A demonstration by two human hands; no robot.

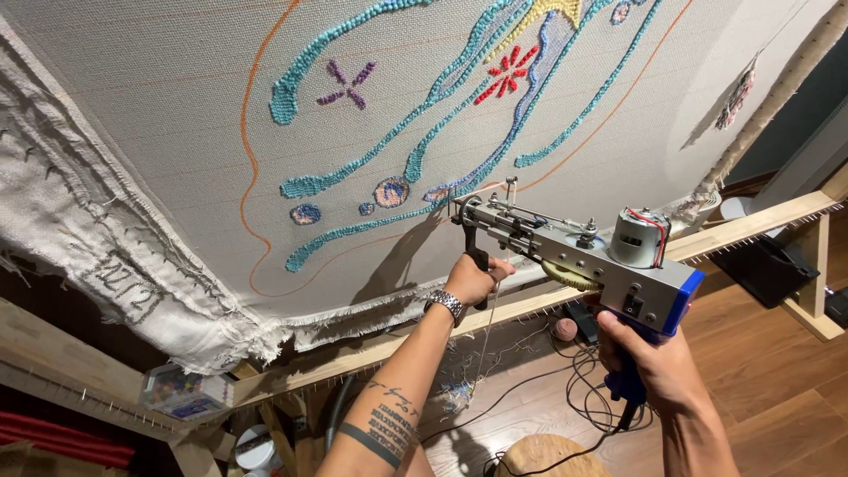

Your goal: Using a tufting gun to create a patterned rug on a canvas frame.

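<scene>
Two hands hold one tool here, a grey metal tufting gun with a blue plastic grip (587, 252), and I see both of them from above. My left hand (474, 278) is closed around the black front handle under the nose of the gun, and a silver metal wristwatch (446, 305) sits on that wrist. My right hand (649, 358) is wrapped around the blue rear grip, fingers curled tight, so neither hand is spread. The gun lies almost level, with its needle end touching the pale grey woven cloth (159, 132) that is stretched on a light wooden frame (760, 221). The tip meets the cloth just beside a turquoise yarn line (353, 231), near the lower middle of the design. On the cloth I see also a red yarn flower (506, 72), a purple yarn flower (346, 86) and a thin orange drawn outline (252, 168). A small silver electric motor (638, 237) stands on top of the gun body. A black cable (539, 389) lies in loops on the brown wooden floor (777, 389) under my arms. A round pale wooden stool (548, 455) is just below, between my forearms.
</scene>
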